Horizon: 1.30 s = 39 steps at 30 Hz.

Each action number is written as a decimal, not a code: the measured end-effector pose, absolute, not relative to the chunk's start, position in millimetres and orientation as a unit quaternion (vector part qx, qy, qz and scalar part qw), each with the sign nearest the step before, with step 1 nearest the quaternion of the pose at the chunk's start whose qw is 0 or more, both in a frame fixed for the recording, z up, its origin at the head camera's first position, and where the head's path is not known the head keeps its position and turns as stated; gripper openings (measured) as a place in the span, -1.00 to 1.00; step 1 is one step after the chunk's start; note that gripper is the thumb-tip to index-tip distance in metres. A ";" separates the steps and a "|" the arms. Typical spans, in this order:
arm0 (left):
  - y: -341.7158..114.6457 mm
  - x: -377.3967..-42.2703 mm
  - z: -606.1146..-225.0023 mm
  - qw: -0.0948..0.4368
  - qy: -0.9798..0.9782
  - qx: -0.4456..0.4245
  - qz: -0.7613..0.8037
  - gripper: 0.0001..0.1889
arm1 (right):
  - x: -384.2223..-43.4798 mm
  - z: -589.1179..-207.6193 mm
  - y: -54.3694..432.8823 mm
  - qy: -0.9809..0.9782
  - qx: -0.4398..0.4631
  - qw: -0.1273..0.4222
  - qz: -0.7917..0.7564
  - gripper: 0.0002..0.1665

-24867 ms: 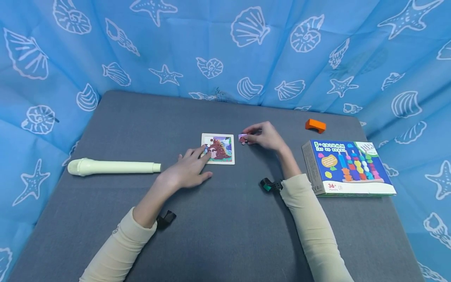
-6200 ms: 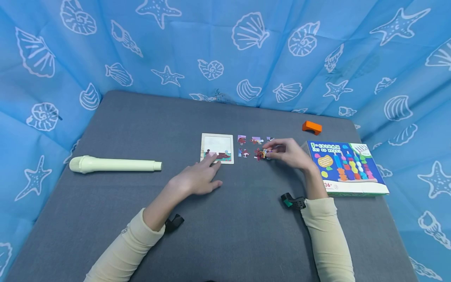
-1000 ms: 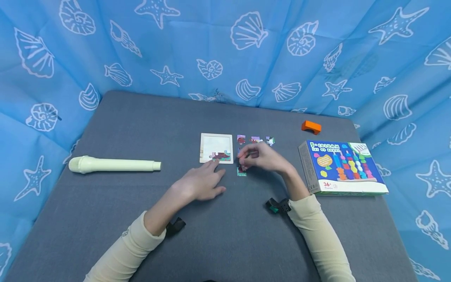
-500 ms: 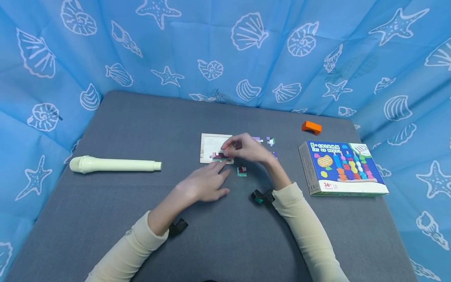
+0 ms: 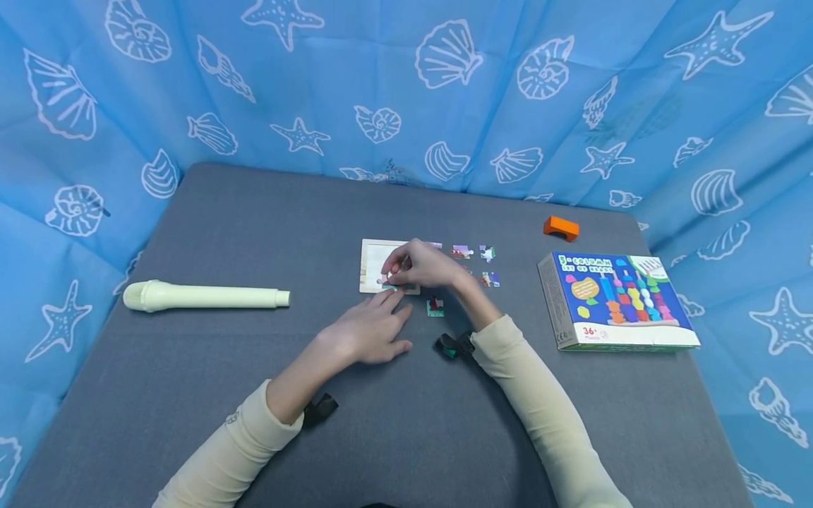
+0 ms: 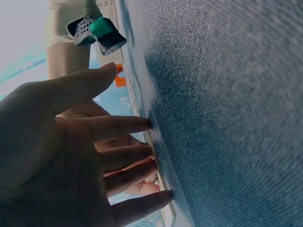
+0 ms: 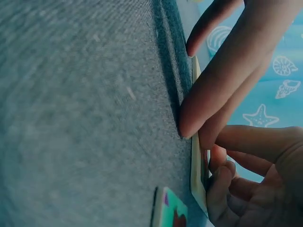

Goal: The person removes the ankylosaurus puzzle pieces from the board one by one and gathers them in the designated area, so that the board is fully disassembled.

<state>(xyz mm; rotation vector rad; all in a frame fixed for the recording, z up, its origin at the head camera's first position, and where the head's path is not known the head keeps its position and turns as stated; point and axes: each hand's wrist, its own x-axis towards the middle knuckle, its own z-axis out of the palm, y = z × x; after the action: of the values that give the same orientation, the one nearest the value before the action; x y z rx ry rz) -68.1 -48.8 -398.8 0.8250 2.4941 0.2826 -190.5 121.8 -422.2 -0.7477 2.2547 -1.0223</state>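
Note:
A square wooden jigsaw tray [image 5: 370, 264] lies mid-table, its upper left part bare. My left hand [image 5: 368, 330] rests at the near edge, fingers extended; in the left wrist view, its fingertips [image 6: 163, 197] press along the rim. My right hand [image 5: 424, 264] reaches over the tray from the right, thumb and fingertips pinched together at a jigsaw piece [image 5: 383, 280] in the bottom row. The right wrist view has my curled right hand [image 7: 255, 198] just behind the rim. My right hand covers most of the tray's right side.
Right of the tray lie several loose jigsaw pieces, among them a green-edged piece [image 5: 435, 307] and a piece with purple [image 5: 490, 279]. A pale green toy microphone [image 5: 206, 295] lies left. Far right are a bead-set box [image 5: 625, 300] and an orange arch block [image 5: 562, 228].
My right hand has moved left from the loose pieces onto the tray, then further left along its bottom row. The left hand has barely shifted. Earlier the tray held a full dinosaur picture.

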 end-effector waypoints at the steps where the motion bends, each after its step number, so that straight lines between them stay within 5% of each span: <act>1: -48.8 -68.1 -398.5 0.247 0.915 0.302 0.105 -0.25 | -190.7 -422.3 121.6 0.838 -0.279 0.275 -0.380 -0.89; 22: -47.8 -68.9 -398.8 0.246 0.917 0.294 0.112 -0.23 | -179.1 -417.7 146.1 0.824 -0.255 0.213 -0.459 -0.84; 39: -47.8 -67.2 -400.0 0.247 0.918 0.290 0.116 -0.23 | -153.1 -403.1 213.0 0.826 -0.222 0.244 -0.457 -0.77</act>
<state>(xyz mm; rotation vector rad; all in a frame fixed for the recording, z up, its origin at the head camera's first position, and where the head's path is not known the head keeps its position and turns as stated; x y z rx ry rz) -67.2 -47.8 -400.0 0.7898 2.5025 0.3159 -153.1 213.0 -403.1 -0.6059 2.2548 -1.2491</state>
